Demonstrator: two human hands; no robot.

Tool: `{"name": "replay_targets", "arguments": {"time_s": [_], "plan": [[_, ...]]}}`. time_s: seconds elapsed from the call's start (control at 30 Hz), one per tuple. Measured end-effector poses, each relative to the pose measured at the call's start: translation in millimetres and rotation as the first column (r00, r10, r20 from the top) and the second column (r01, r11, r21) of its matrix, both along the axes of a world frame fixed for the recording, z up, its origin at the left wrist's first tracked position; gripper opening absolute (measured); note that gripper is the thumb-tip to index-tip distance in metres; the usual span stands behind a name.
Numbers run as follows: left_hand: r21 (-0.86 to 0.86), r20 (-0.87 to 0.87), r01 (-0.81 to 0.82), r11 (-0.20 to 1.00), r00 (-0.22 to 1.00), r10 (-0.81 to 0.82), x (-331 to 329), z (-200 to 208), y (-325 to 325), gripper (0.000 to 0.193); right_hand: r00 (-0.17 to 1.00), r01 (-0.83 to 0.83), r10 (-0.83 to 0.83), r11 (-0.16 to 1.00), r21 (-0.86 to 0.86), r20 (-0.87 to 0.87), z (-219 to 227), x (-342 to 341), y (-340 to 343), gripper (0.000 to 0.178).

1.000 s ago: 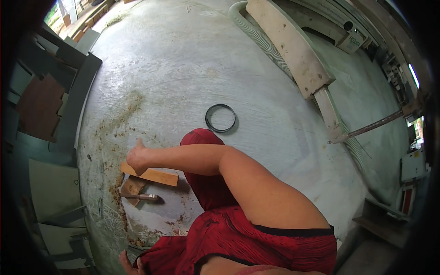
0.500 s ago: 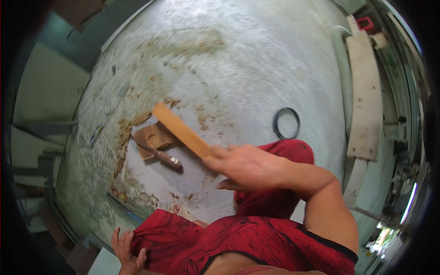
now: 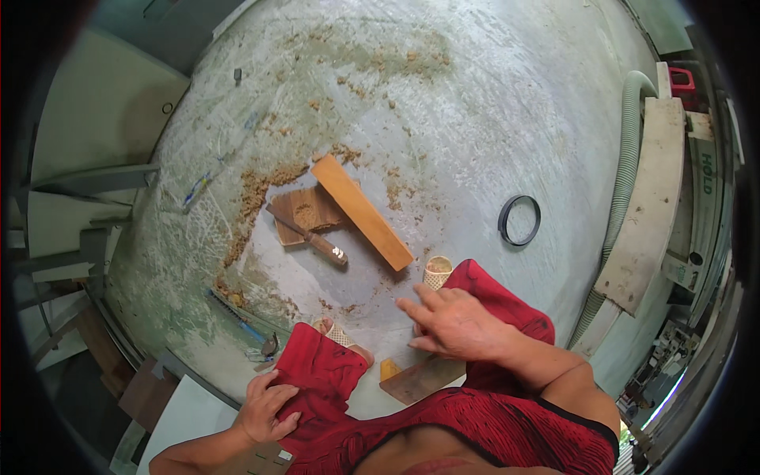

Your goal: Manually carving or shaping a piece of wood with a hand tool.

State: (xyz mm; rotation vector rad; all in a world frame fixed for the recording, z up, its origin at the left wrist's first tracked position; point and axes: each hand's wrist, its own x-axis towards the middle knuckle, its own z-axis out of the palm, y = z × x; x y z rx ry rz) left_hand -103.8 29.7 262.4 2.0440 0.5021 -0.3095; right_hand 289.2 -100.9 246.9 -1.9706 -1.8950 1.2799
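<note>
My left hand (image 3: pixel 267 409) rests on my left knee, fingers spread and holding nothing. Beside my right knee is my right hand (image 3: pixel 459 321), fingers apart and empty. Ahead of it, an orange-brown wooden bar (image 3: pixel 362 212) lies slanted on the floor, its far part against or over a darker wooden block (image 3: pixel 328 207); which of these, I cannot tell. That block has a rough hollow with shavings in it. A chisel (image 3: pixel 326 247) with a wooden handle lies with its blade on the block and its handle toward me.
Wood shavings (image 3: pixel 255 190) litter the scuffed floor. A black ring (image 3: pixel 519 221) lies to the right, beyond it a ribbed hose (image 3: pixel 625 190) and a long pale beam (image 3: pixel 653 198). A blue-handled tool (image 3: pixel 237 317) lies left. Under my right hand is a brown flat piece (image 3: pixel 423 378).
My right hand has come off the near end of the wooden bar and drawn back toward my right knee. My left hand has settled onto my left knee. The view has shifted.
</note>
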Motion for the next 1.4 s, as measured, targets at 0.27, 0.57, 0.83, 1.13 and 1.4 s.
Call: {"name": "replay_targets", "arguments": {"time_s": [0.27,0.57,0.83,1.13,1.4], "plan": [[-0.158,0.058,-0.156,0.975,0.984,0.167,10.1,11.5,-32.2,0.046,0.990,0.017,-0.050,0.969,-0.245,-0.129,2.4,-45.4,-3.2,0.062],[-0.067,-0.063,-0.193,0.979,0.980,0.189,8.0,40.0,-102.6,0.040,0.802,0.563,-0.557,0.826,-0.040,-0.217,-19.6,-115.2,-75.9,0.050],[0.155,-0.499,0.389,0.908,0.824,-0.268,69.4,84.2,-129.6,0.054,0.800,0.596,-0.592,0.768,-0.235,0.096,132.8,-20.9,-139.2,0.048],[0.079,-0.355,0.240,0.968,0.914,-0.198,144.0,115.6,-87.1,0.063,0.463,0.879,-0.833,0.476,-0.034,0.304,261.2,77.8,-226.1,0.055],[0.416,-0.441,0.387,0.823,0.877,-0.190,198.7,154.8,-52.3,0.059,0.040,0.871,-0.998,0.061,0.488,0.053,390.7,162.6,-321.6,0.050]]}}
